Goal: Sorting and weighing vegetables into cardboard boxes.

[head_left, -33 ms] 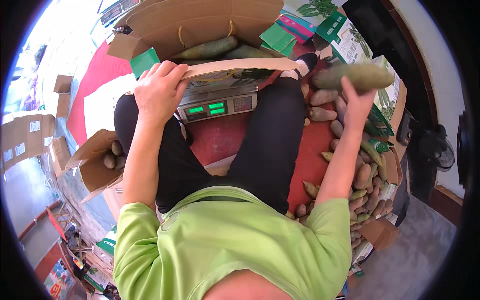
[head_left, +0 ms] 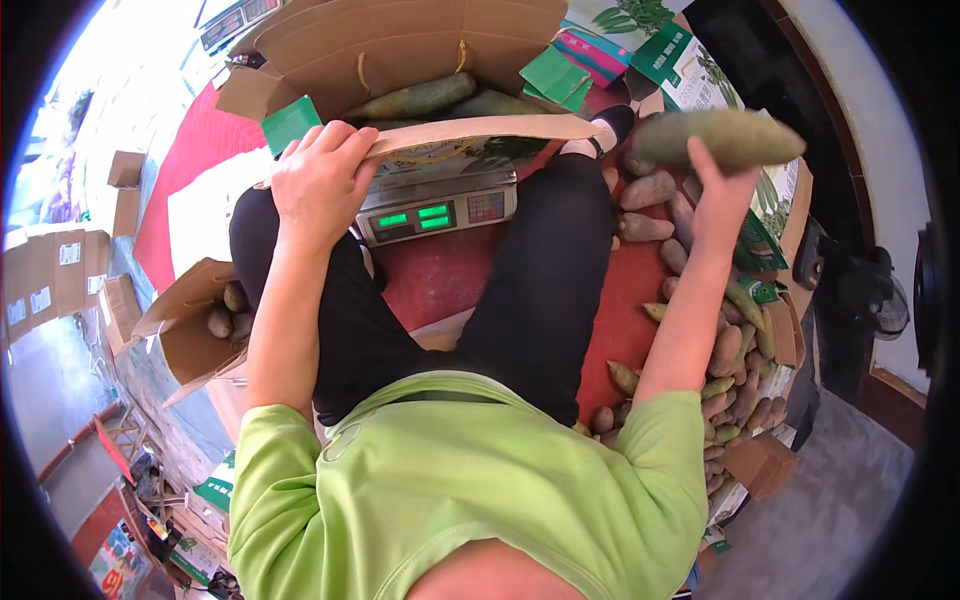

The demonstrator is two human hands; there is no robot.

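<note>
My left hand (head_left: 318, 180) is closed over the near flap (head_left: 480, 133) of an open cardboard carton (head_left: 400, 45), fingers hooked on its top edge. Inside the carton lie long green radishes (head_left: 418, 98). Beneath it stands a digital scale (head_left: 435, 215) with lit green readouts. To the right, my right hand (head_left: 722, 195) grips a large dull-green radish (head_left: 720, 138) from below, raised above the pile and slightly blurred. Its thumb shows along the near side; the other fingers are hidden behind the radish.
Several pinkish-brown roots (head_left: 646, 190) lie beside my right foot, and a larger heap (head_left: 735, 380) spreads near my right elbow. A small open carton (head_left: 205, 335) with roots stands at left. Printed cartons (head_left: 690, 75) stand at the far right, with a black fan (head_left: 880, 300) beyond.
My right hand has moved slightly right and up with the radish. The left hand stays on the carton flap.
</note>
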